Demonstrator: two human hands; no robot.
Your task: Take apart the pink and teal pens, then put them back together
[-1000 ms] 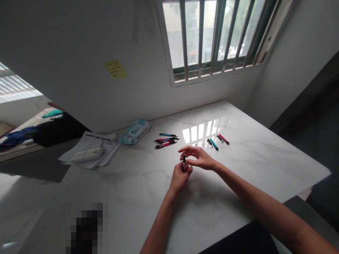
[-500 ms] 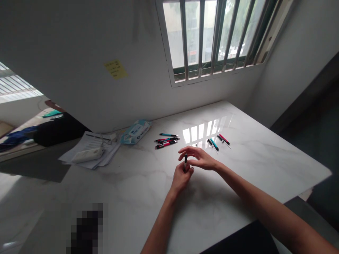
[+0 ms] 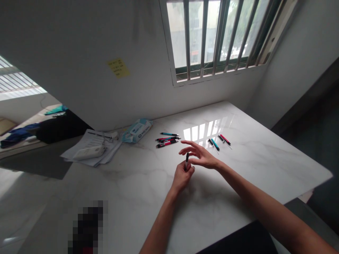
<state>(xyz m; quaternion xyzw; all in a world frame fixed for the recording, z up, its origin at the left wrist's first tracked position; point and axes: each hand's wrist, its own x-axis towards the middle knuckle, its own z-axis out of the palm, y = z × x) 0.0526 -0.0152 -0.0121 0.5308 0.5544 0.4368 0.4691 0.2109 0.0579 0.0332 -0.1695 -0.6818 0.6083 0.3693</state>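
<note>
Over the middle of the white marble table (image 3: pixel 265 165), my left hand (image 3: pixel 182 176) is closed around a dark pen (image 3: pixel 187 157) held nearly upright, its top end sticking up. My right hand (image 3: pixel 200 157) hovers right beside the pen's top with fingers spread apart and nothing between them; its thumb side is close to the pen. Beyond the hands lies a group of pink and teal pens (image 3: pixel 167 139). To their right lie loose pen pieces (image 3: pixel 219 140), pink, teal and dark.
A pack of wipes (image 3: pixel 137 130) rests near the wall. Left of it is a stack of papers (image 3: pixel 91 151) with a white object on top. A yellow sticky note (image 3: pixel 118 68) hangs on the wall, and a barred window (image 3: pixel 217 35) sits above the table.
My right hand's fingers have opened out and lifted slightly from the pen's top. The left hand keeps hold of the pen, which has shifted a little to the right.
</note>
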